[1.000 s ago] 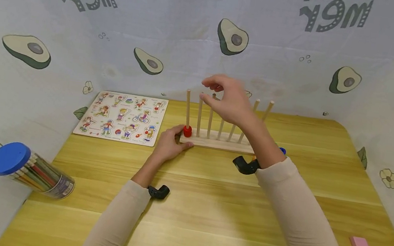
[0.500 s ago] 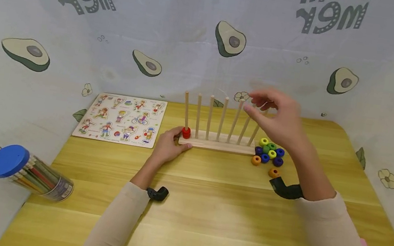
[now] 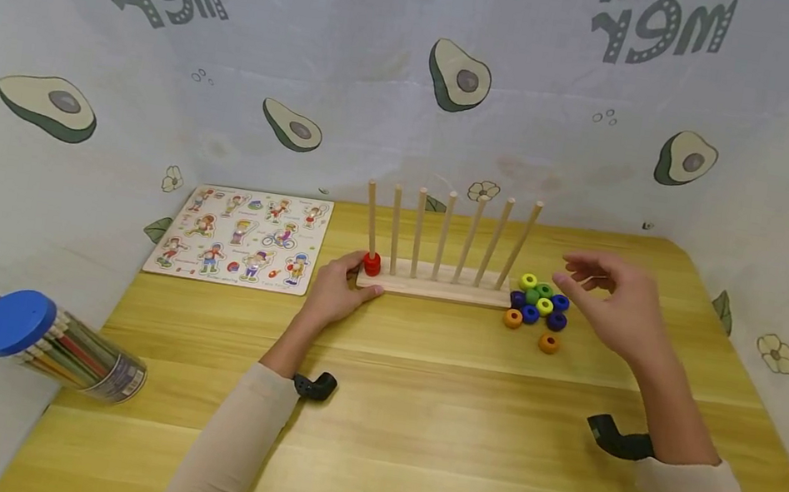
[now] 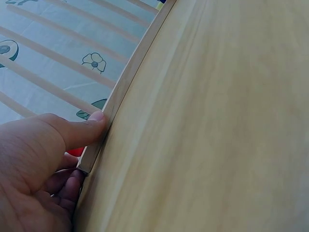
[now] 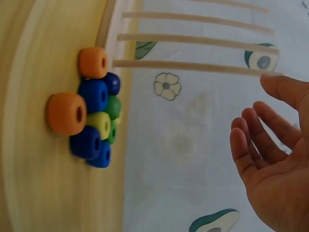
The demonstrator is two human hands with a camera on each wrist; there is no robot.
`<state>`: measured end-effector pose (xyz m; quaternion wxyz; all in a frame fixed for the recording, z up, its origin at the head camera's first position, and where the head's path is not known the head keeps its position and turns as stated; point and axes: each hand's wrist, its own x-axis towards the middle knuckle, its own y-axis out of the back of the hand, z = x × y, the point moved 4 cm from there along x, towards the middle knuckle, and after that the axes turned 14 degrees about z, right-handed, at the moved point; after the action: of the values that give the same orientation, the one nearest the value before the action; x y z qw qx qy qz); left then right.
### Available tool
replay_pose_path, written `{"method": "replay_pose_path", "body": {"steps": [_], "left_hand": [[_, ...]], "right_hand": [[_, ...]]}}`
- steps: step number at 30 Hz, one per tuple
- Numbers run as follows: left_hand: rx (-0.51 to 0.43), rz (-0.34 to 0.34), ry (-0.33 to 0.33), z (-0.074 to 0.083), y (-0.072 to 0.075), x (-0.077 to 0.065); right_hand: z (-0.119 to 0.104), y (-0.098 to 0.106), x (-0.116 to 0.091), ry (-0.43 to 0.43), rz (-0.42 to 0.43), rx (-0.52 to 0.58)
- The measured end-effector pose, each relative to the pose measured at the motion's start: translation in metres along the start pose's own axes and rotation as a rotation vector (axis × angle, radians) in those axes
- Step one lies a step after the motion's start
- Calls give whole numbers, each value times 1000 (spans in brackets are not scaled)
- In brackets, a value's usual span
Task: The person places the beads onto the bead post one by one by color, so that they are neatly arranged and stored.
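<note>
A wooden peg rack (image 3: 441, 290) with a row of upright pegs stands toward the back of the table. Red beads (image 3: 372, 265) sit at the bottom of its leftmost peg. My left hand (image 3: 338, 295) grips the left end of the base, thumb (image 4: 89, 129) along the front and fingers around the end. At the other end lies a cluster of loose beads in yellow, green, blue and purple (image 3: 534, 298), with orange beads (image 5: 67, 113) at its near side. Nothing is in my right hand (image 3: 617, 304), which hovers to the right of the beads, fingers loosely bent.
A picture puzzle board (image 3: 240, 238) lies left of the rack. Nearer on the left, a clear tub of pencils with a blue lid (image 3: 58, 344) leans at an angle. A patterned cloth (image 3: 378, 92) hangs behind the wooden table (image 3: 407, 424).
My right hand has moved from above the middle pegs rightward and down beside the beads, which now show. A second red bead shows on the left peg. My left hand stays put.
</note>
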<state>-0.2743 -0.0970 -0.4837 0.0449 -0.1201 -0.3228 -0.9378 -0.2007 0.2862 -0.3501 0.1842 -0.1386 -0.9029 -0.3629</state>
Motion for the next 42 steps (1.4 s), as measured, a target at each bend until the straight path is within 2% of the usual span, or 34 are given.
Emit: {"method": "replay_pose_path", "body": {"steps": [8, 18, 28, 42], "left_hand": [[-9, 7, -2, 1, 1, 0], [-1, 2, 7, 1, 1, -1], [4, 0, 20, 1, 1, 0], [-6, 6, -11, 1, 1, 1]], "right_hand": [[45, -8, -20, -51, -72, -59], [76, -17, -32, -143, -116, -97], [87, -22, -38, -164, -141, -94], [96, -28, -38, -191, -194, -128]]}}
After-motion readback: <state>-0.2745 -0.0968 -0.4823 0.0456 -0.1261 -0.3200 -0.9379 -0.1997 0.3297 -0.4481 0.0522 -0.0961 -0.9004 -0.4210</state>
